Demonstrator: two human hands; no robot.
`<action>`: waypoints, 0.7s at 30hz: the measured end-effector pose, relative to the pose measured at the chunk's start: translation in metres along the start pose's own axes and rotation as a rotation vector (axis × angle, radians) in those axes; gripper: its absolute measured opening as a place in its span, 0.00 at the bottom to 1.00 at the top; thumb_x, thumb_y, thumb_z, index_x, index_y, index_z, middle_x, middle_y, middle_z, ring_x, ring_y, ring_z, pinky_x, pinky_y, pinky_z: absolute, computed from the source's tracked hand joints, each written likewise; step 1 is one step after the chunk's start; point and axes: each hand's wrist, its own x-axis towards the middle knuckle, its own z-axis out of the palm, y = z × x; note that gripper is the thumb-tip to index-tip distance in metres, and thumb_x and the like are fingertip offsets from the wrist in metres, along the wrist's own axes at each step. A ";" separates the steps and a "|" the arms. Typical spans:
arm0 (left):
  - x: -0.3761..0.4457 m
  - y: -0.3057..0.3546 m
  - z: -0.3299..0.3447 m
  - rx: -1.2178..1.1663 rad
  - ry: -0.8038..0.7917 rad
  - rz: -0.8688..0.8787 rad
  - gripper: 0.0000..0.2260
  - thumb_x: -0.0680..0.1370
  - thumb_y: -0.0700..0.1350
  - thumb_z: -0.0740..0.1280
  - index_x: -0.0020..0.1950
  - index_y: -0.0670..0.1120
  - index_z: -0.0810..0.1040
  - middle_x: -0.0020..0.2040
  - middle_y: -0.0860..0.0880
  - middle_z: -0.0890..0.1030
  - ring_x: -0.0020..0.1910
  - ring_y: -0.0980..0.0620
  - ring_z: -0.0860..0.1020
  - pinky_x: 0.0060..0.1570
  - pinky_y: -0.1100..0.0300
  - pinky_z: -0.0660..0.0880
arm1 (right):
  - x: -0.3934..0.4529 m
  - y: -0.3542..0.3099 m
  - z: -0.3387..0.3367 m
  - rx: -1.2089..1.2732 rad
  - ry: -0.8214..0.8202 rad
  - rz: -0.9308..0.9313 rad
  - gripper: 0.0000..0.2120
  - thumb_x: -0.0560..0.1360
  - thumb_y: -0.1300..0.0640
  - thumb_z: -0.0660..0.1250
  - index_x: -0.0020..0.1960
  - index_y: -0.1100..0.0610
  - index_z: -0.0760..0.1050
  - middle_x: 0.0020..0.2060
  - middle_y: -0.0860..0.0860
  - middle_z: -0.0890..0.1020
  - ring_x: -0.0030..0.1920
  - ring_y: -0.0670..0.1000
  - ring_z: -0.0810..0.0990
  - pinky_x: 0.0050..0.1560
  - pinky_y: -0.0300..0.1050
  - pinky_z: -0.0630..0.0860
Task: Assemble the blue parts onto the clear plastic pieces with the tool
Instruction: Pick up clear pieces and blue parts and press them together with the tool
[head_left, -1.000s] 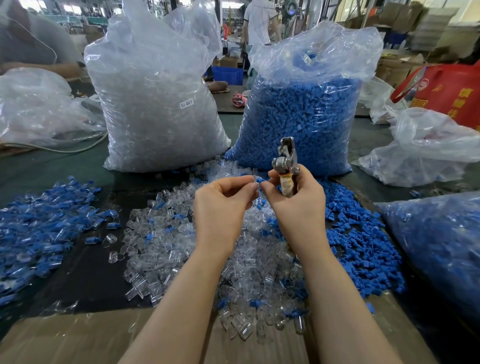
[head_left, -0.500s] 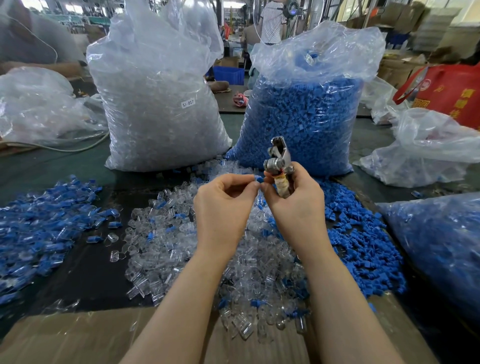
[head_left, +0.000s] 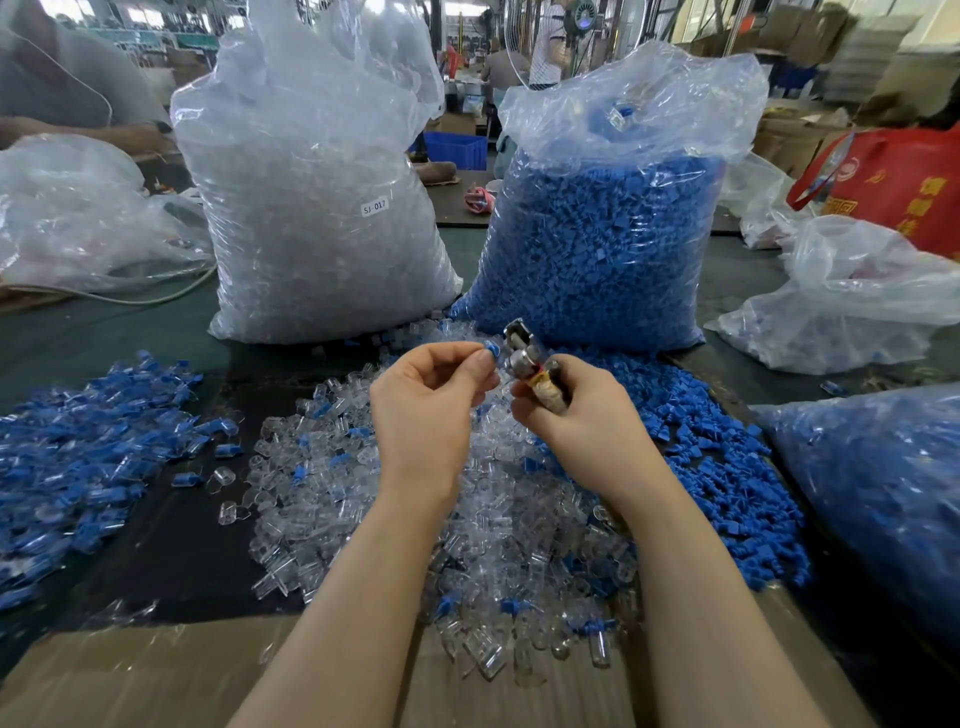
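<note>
My left hand (head_left: 426, 410) pinches a small piece with a blue part (head_left: 491, 352) at its fingertips, right beside the metal jaws of the tool (head_left: 522, 351). My right hand (head_left: 582, 415) grips the tool by its tape-wrapped handle, jaws tilted up and to the left. Both hands hover over a heap of clear plastic pieces (head_left: 395, 499). Loose blue parts (head_left: 727, 467) lie in a pile to the right. Whether a clear piece is in my left fingers is hidden.
A big bag of clear pieces (head_left: 317, 208) and a big bag of blue parts (head_left: 602, 239) stand behind the heaps. Pieces with blue parts fitted (head_left: 78, 467) lie at left. More bags (head_left: 872, 499) crowd the right side. Cardboard (head_left: 156, 675) covers the near edge.
The tool has tilted further to the left and its jaws have come down toward my left fingertips. My left hand has lifted the blue-tipped piece up next to the jaws.
</note>
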 end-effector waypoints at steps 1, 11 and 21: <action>0.000 0.000 0.000 -0.016 -0.003 -0.003 0.07 0.75 0.35 0.72 0.41 0.46 0.82 0.34 0.51 0.84 0.35 0.56 0.83 0.38 0.66 0.78 | 0.000 -0.001 0.000 -0.007 -0.013 -0.004 0.09 0.74 0.53 0.69 0.48 0.58 0.76 0.39 0.54 0.82 0.42 0.57 0.79 0.46 0.60 0.77; 0.001 0.004 -0.003 -0.053 -0.058 0.000 0.06 0.74 0.34 0.72 0.41 0.45 0.82 0.35 0.51 0.85 0.36 0.54 0.83 0.39 0.66 0.78 | -0.002 -0.005 0.002 -0.051 -0.052 -0.027 0.09 0.75 0.53 0.68 0.48 0.58 0.74 0.38 0.54 0.81 0.40 0.56 0.77 0.43 0.57 0.74; 0.001 0.006 -0.004 -0.088 -0.096 -0.024 0.05 0.75 0.35 0.71 0.43 0.44 0.82 0.36 0.50 0.85 0.36 0.54 0.83 0.38 0.66 0.78 | -0.003 -0.004 0.001 -0.064 -0.057 -0.038 0.07 0.76 0.56 0.67 0.45 0.59 0.71 0.36 0.55 0.79 0.38 0.57 0.76 0.40 0.56 0.73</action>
